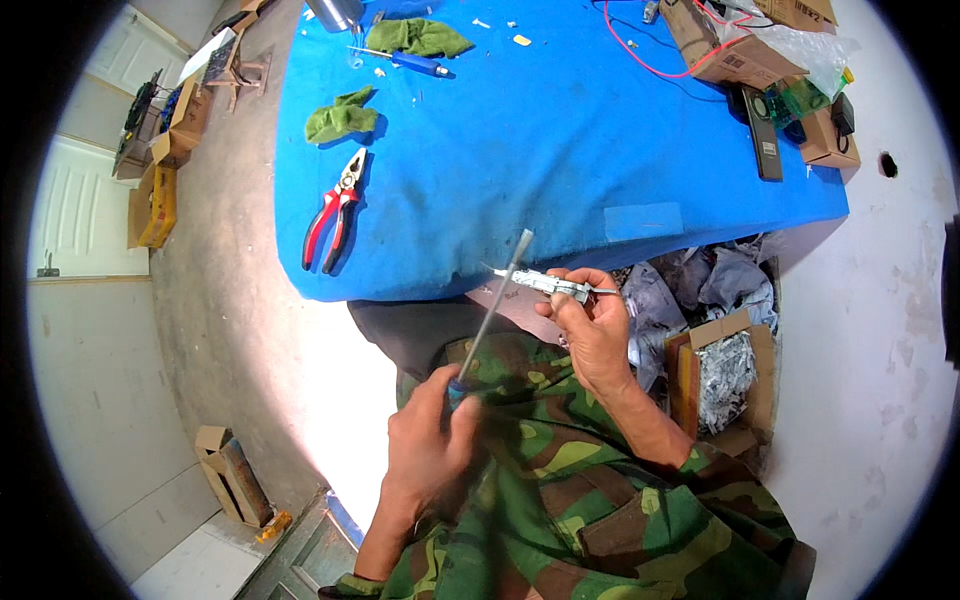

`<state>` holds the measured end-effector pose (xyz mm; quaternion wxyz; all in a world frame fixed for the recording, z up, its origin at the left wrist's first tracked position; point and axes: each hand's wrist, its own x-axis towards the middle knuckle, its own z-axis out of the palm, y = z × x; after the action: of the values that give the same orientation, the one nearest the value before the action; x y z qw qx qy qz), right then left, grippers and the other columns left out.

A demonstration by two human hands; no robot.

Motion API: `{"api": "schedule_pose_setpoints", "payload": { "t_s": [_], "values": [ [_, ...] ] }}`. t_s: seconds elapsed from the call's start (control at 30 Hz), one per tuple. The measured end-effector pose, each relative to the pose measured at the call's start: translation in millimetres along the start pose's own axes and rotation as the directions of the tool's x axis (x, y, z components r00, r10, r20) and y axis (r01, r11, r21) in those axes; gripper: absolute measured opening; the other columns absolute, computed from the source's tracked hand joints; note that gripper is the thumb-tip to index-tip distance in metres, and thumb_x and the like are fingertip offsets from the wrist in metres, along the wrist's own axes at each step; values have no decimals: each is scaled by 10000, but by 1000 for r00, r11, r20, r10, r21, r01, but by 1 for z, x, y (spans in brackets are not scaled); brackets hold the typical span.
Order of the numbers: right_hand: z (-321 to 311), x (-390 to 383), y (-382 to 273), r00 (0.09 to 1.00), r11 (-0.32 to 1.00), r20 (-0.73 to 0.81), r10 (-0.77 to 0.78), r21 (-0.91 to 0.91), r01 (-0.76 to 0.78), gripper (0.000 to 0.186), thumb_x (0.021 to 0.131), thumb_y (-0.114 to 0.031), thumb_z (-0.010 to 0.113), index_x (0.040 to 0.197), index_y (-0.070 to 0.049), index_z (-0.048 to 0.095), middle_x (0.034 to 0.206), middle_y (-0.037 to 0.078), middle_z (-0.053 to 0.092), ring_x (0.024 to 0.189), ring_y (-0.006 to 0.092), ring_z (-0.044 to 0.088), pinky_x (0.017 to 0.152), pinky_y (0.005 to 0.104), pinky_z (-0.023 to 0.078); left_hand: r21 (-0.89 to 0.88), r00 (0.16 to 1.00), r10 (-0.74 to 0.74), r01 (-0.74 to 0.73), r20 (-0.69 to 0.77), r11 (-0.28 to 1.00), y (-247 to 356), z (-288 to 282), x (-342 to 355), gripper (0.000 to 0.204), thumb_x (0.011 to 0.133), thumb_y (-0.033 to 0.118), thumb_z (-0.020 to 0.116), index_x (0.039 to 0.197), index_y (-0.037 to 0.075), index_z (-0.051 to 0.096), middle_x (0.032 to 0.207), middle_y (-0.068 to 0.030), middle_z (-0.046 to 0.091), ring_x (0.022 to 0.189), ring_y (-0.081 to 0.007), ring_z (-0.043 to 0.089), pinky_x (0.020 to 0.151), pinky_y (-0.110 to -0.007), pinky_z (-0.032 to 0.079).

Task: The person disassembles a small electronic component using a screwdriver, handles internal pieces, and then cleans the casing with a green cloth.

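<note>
1. L grip (432,430): closed round blue handle of long-shaft tool (489,320); grey shaft slants up & right out of grip, past L end of metal part. Contact betw. shaft & part: can't tell.
2. R grip (597,335): grasping metal part (545,283), silvery, narrow, pinched betw. thumb & fingers; thin pointed end juts left of grip, toward shaft. Part is up & right of L grip, near table edge.
3. Table (500,160), blue cover: ahead of both grips.
4. Pliers (337,215), red/blk handles, jaws pointing away from person: on table, ahead & left of L grip.
5. Green cloths, qty 2: near cloth (340,120) just beyond pliers; far cloth (425,38) farther from L grip.
6. Screwdriver (415,64), blue handle: beside far cloth, well ahead of L grip.
7. Dark flat device (763,140): on table, ahead & right of R grip.
8. Cardboard box (700,50) w/ clear plastic on top: beyond device, far from R grip; red cable (637,66) alongside, to left.
9. Open carton (763,375), silvery pcs inside: below table level, right of R grip.
10. Grey bags (652,305): just behind carton, right of R grip.
</note>
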<state>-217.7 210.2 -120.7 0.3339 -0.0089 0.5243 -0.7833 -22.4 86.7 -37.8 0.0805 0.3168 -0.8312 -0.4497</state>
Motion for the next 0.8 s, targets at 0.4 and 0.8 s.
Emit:
{"api": "schedule_pose_setpoints", "payload": {
  "t_s": [0.4,0.8],
  "values": [
    [-1,3,2,1000,1000,-22,-3,27,4,265,987,37,630,1217,0,504,1272,184,633,972,224,720,860,344,654,20,997,-17,16,69,1000,-4,6,4,275,1019,175,630,1242,17,655,830,-173,707,695,-273,713,660,-345,539],
    [2,2,4,995,998,-79,57,28,-55,247,995,4,633,1208,-30,513,1283,180,629,901,214,732,736,270,599,-3,988,-104,105,112,994,-10,9,7,299,1022,187,656,1266,14,641,833,-174,700,707,-264,689,672,-365,542]
  ]
}}
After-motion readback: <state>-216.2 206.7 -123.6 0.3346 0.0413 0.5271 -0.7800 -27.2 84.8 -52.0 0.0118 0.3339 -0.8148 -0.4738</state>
